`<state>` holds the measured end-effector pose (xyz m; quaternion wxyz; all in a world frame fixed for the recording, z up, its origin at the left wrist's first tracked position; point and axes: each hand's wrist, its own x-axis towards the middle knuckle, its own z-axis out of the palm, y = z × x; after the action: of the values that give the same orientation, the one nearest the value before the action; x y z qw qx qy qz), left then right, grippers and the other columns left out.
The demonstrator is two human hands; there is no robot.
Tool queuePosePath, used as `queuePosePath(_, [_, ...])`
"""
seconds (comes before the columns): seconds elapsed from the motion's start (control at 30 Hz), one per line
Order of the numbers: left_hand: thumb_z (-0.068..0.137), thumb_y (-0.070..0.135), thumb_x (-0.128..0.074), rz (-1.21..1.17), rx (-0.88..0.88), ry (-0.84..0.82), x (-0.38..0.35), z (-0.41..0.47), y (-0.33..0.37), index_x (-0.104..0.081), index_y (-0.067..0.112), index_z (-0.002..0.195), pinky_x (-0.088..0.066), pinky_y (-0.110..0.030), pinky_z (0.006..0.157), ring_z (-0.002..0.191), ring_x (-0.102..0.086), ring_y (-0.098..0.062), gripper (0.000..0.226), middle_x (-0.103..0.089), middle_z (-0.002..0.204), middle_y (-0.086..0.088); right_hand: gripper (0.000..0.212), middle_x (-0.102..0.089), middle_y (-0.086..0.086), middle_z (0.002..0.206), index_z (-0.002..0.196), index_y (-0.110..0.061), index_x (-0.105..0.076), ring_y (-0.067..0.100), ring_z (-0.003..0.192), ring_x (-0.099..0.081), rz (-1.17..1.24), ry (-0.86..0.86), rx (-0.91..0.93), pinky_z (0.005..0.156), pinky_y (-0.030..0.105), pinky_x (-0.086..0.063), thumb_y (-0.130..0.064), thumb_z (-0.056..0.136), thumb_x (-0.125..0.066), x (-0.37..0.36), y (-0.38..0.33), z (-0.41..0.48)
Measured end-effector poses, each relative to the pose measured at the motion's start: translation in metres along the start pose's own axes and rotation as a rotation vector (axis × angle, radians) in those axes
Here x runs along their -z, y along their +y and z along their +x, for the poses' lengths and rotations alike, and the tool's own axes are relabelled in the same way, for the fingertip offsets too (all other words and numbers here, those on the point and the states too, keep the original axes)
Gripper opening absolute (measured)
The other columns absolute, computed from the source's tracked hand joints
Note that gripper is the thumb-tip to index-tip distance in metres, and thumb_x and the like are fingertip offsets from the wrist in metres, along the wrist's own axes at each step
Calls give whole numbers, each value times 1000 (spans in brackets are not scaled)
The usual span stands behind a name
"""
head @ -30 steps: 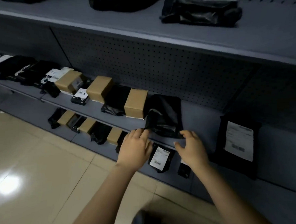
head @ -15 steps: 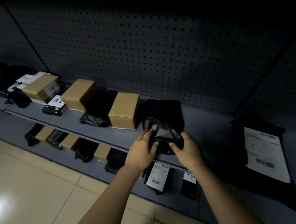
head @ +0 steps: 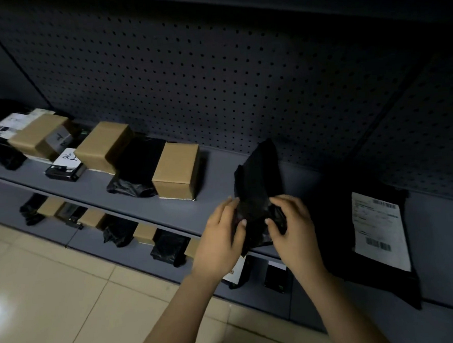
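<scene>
While fingers curl, left hand (head: 220,240) and right hand (head: 294,229) grip the black parcel (head: 257,177).

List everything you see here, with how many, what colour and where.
held black bag: one, black, tilted up at the middle shelf's front edge
cardboard boxes: three, brown, on the middle shelf left of the held bag
lying black bag: one, black, between two boxes
small labelled package: one, black with white label, in front of the boxes
big mailer: one, black with white shipping label, far right
lower-shelf parcels: several, brown and black, count unclear
middle shelf: one, grey
pegboard: grey, behind the shelves
floor: beige tiles
left hand: grips the held bag's left side
right hand: grips its right side
</scene>
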<state>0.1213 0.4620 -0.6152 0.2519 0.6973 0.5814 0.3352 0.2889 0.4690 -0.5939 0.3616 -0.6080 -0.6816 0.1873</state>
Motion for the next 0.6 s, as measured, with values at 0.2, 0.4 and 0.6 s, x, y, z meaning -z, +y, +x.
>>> queuePosePath(0.2, [105, 38, -33, 25, -85, -95, 38, 13, 18, -39, 30, 148, -21, -16, 114, 141, -26, -1, 44, -31, 155, 12, 67, -51, -4, 124, 130, -23, -52, 1, 119, -51, 430, -76, -88, 98, 12, -42, 4, 74, -76, -22, -22, 2])
queuePosePath(0.4, [97, 61, -23, 99, 3, -145, 55, 12, -3, -52, 24, 133, -44, -40, 98, 125, -50, -18, 59, -55, 135, 3, 39, -64, 1, 117, 116, -28, -62, 10, 113, -60, 741, -114, -344, 91, 23, -50, 1, 88, -60, -25, -17, 0])
queuePosePath(0.6, [80, 88, -26, 71, 279, -67, 65, 13, -11, -56, 23, 111, -49, -38, 77, 98, -56, -22, 78, -57, 109, 2, 46, -50, -7, 134, 140, -28, -45, 11, 123, -48, 457, -293, -542, 89, 22, -39, -23, 96, -58, -45, -13, 12])
